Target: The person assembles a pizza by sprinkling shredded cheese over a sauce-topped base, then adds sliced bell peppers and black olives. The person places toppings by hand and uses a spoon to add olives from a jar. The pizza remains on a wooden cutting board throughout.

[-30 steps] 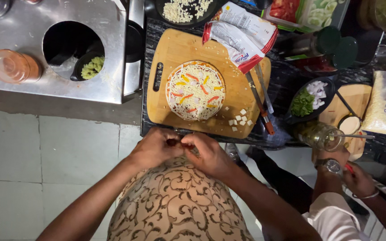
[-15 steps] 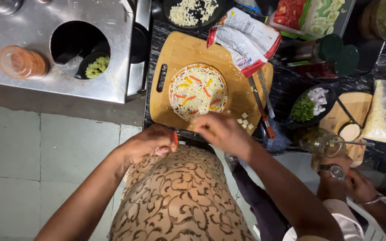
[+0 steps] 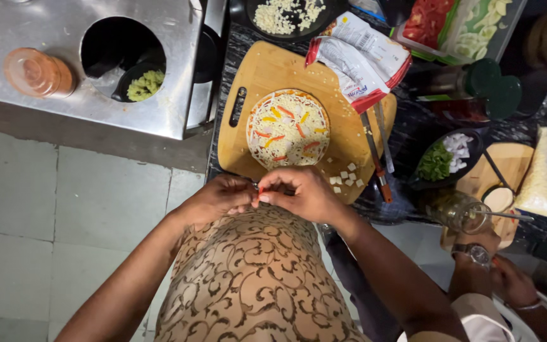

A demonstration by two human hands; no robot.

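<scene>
- Head view: the two hands are meeting again at the near edge of the cutting board (image 3: 267, 73); half a second ago they were apart, the right one reaching toward the pizza (image 3: 288, 128).
- Left hand (image 3: 218, 199) and right hand (image 3: 302, 193) are both pinching one small red strip (image 3: 260, 189) between their fingertips, so another piece is being readied rather than laid down.
- Pizza is sitting in the middle of the board, covered in white shreds with orange and yellow strips; it looks unchanged from before.
- White cubes (image 3: 345, 180) are lying loose at the board's near right corner, just beside the right hand.
- Dark bowl (image 3: 286, 16) past the board's far edge is holding pale crumbles.
- Tray (image 3: 460, 25) at the far right is holding red and pale green slices.
- Small bowl (image 3: 446, 158) right of the board is holding chopped greens and white bits.
- Round opening (image 3: 121, 60) in the steel counter is showing a pot of yellow-green mash.
- Another person's hands are working near a jar (image 3: 460, 212) at lower right.
</scene>
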